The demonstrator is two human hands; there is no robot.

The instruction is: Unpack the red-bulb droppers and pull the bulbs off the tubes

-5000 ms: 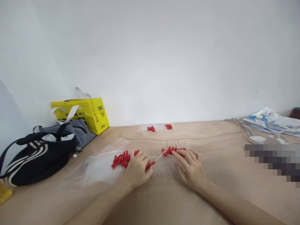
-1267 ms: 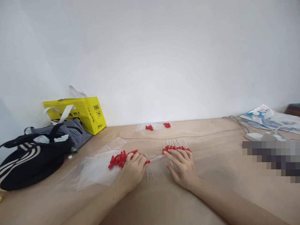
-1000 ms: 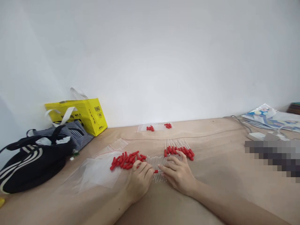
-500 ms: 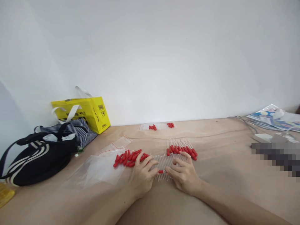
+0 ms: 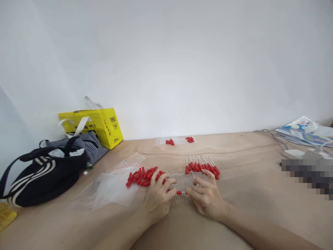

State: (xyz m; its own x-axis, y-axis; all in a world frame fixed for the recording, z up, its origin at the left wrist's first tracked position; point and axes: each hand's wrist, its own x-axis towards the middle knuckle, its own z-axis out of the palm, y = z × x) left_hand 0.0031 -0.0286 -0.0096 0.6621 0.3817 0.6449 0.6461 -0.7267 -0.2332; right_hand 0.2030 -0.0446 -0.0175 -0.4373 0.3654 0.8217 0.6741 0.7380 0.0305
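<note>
A red rubber dropper bulb (image 5: 179, 192) is pinched in the fingertips of my left hand (image 5: 159, 197). My right hand (image 5: 206, 197) is closed on a thin clear dropper tube (image 5: 183, 192), whose end meets the bulb's narrow neck; how far it sits inside I cannot tell. Beneath and between both hands lies a row of bare clear tubes (image 5: 183, 180). Loose red bulbs (image 5: 142, 176) are heaped beside my left fingers. Beyond my right hand, droppers with red bulbs fitted (image 5: 203, 167) lie side by side, their tubes pointing at the wall.
Clear zip bags (image 5: 114, 189) lie flat at the left. By the wall is a bag (image 5: 179, 140) with small red-bulbed droppers. A black bag (image 5: 44, 177), a striped bag (image 5: 91, 146) and a yellow bag (image 5: 111, 128) stand left. A power strip (image 5: 292, 153) and papers (image 5: 304, 130) are right.
The bulb and tube between my hands have shifted slightly toward me, and a little more of them shows. Both hands keep their grip; the heaps look the same.
</note>
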